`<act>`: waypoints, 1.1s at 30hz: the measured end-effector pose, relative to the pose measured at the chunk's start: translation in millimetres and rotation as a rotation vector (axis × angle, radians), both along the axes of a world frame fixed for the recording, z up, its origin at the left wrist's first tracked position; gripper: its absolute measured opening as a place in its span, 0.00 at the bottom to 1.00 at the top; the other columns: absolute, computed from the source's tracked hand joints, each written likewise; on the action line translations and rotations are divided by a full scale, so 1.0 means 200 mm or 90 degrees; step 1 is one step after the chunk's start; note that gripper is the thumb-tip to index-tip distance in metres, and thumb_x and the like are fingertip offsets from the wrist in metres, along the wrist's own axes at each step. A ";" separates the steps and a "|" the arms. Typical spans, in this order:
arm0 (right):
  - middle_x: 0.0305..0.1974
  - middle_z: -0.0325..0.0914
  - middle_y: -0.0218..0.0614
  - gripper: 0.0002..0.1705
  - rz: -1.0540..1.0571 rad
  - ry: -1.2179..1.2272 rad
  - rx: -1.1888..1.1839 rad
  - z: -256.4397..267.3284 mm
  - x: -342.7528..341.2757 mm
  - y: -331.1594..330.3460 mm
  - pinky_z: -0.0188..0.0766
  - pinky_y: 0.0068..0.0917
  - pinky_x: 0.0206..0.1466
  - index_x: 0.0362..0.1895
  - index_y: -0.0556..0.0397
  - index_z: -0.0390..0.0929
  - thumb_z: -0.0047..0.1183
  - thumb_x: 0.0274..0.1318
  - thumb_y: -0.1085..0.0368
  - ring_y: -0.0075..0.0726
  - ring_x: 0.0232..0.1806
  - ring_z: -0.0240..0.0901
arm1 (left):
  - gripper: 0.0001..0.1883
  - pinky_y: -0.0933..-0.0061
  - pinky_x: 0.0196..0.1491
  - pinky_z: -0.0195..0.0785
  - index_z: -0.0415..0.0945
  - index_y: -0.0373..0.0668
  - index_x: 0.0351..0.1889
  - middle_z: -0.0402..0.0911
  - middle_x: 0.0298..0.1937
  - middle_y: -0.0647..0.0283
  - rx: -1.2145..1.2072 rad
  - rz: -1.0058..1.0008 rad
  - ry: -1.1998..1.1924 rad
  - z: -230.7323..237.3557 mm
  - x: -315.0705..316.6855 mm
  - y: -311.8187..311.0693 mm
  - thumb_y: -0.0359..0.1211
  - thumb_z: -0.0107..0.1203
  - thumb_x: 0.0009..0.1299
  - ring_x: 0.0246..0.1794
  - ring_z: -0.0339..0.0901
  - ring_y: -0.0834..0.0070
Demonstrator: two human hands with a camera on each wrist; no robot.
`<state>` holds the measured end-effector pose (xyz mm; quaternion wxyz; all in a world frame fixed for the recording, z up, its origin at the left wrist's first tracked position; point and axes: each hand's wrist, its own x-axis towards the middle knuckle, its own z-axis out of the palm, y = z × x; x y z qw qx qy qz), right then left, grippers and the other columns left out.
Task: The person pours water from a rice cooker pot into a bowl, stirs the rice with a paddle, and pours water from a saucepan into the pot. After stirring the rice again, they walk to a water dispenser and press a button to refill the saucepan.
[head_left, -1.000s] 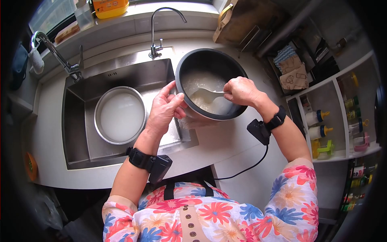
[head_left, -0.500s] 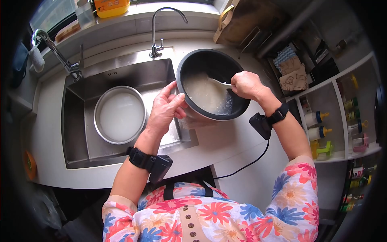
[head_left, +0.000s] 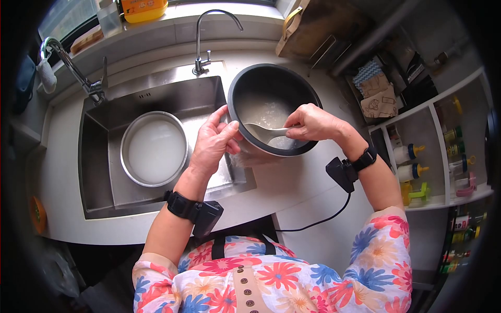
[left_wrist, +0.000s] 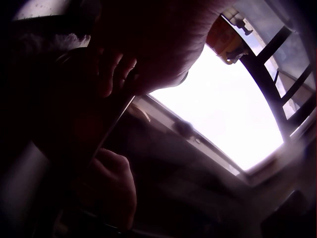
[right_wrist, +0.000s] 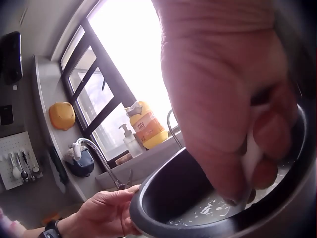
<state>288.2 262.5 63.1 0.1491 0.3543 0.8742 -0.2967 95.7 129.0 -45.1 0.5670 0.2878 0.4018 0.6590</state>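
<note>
A dark-lined rice cooker pot (head_left: 284, 81) leans on the counter right of the sink, with cloudy liquid and pale grains (head_left: 270, 110) inside. My left hand (head_left: 211, 140) holds it at the left side, thumb at the rim and fingers against the outer wall. In my right hand (head_left: 314, 123) is a whitish rice paddle (head_left: 263, 134), its handle pinched between thumb and fingers. The paddle's head lies near the pot's front left wall. The right wrist view shows the same grip on the handle (right_wrist: 253, 151) above the liquid. The left wrist view is very dark.
A round metal pan (head_left: 123, 151) of milky liquid sits in the steel sink (head_left: 102, 201). Two taps stand behind: a large faucet (head_left: 70, 65) and a thin one (head_left: 198, 41). Shelves with bottles (head_left: 409, 152) are at the right. A yellow jug (right_wrist: 148, 126) stands on the windowsill.
My right hand swung up and right within the pot, then came back down and left, bringing the paddle toward the front left wall. The left hand stays at the rim.
</note>
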 end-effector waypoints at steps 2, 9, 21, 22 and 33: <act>0.24 0.78 0.45 0.12 0.054 0.028 0.058 -0.08 0.01 0.02 0.73 0.32 0.36 0.32 0.56 0.81 0.52 0.42 0.65 0.42 0.28 0.77 | 0.31 0.83 0.19 0.69 0.52 0.34 0.66 0.79 0.26 0.59 -0.003 0.001 0.000 0.00 0.00 0.00 0.33 0.53 0.68 0.16 0.75 0.79; 0.28 0.78 0.43 0.08 0.042 -0.100 0.339 -0.13 0.02 0.09 0.72 0.40 0.41 0.27 0.49 0.81 0.51 0.42 0.64 0.50 0.36 0.75 | 0.31 0.83 0.19 0.69 0.53 0.34 0.65 0.79 0.26 0.60 -0.001 0.000 0.000 0.00 0.00 0.00 0.32 0.53 0.68 0.16 0.75 0.79; 0.29 0.79 0.41 0.09 -0.034 -0.096 0.474 -0.14 0.02 0.19 0.72 0.38 0.41 0.31 0.47 0.82 0.52 0.45 0.63 0.47 0.36 0.76 | 0.31 0.83 0.19 0.69 0.53 0.35 0.65 0.78 0.25 0.60 0.000 0.004 0.003 -0.01 0.01 0.01 0.33 0.53 0.67 0.16 0.75 0.80; 0.29 0.79 0.42 0.09 -0.013 -0.082 0.447 -0.16 0.01 0.19 0.72 0.38 0.40 0.30 0.47 0.82 0.51 0.45 0.63 0.47 0.35 0.76 | 0.31 0.83 0.19 0.69 0.53 0.35 0.65 0.78 0.25 0.60 0.000 0.004 0.004 -0.01 0.00 0.01 0.33 0.53 0.67 0.16 0.75 0.80; 0.26 0.79 0.46 0.14 0.117 -0.006 0.094 -0.11 -0.01 0.08 0.73 0.28 0.35 0.37 0.59 0.80 0.56 0.44 0.67 0.38 0.27 0.77 | 0.31 0.83 0.19 0.69 0.53 0.35 0.65 0.78 0.26 0.60 -0.007 -0.004 0.001 0.00 -0.01 0.00 0.33 0.53 0.67 0.16 0.75 0.79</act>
